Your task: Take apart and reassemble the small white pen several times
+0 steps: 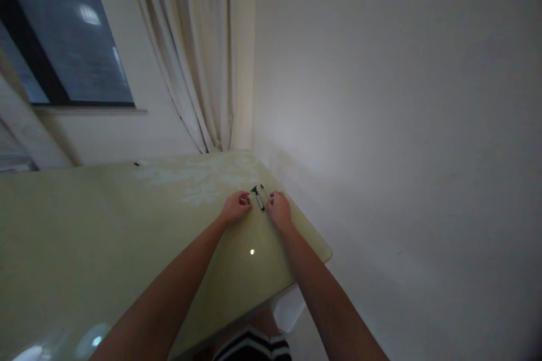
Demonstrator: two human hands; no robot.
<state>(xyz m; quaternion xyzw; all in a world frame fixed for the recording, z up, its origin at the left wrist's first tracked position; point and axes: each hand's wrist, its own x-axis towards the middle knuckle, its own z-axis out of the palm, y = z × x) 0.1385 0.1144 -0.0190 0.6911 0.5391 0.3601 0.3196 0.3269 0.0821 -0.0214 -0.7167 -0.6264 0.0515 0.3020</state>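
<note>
A razor (259,201) with a black head and a pale grey handle lies on the table between my hands, its head pointing away from me. My left hand (237,207) is just left of it, fingers closed around a small dark-and-pale thing (249,201) too small to name. On the razor's other side, my right hand (279,208) pinches the near end of a slim white stick with a dark tip (265,189), which looks like a toothbrush. Both hands rest low at the tabletop.
The glossy yellow-green table (105,225) has a rounded corner at right, beside a bare wall (381,124). Near the back edge lies a small black object (136,164). Beyond are a curtain (203,56) and a window (84,28). A white seat (289,309) shows below the table.
</note>
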